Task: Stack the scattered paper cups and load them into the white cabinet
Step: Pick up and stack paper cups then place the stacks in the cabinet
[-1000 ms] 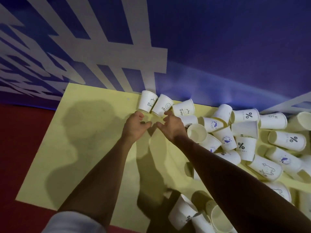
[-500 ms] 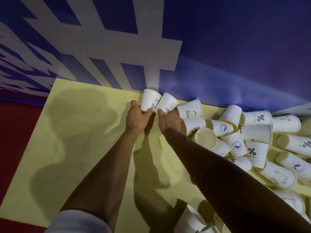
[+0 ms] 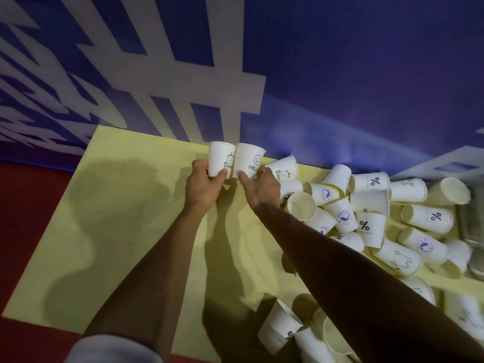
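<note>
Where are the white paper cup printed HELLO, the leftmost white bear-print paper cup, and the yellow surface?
HELLO paper cup (image 3: pixel 247 157): head view, side wall.
Leftmost bear paper cup (image 3: pixel 218 157): head view, side wall.
Yellow surface (image 3: pixel 117 153): head view, bare left part.

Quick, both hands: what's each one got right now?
Left hand: grips the bear-print paper cup.
Right hand: grips the HELLO smiley paper cup.
</note>
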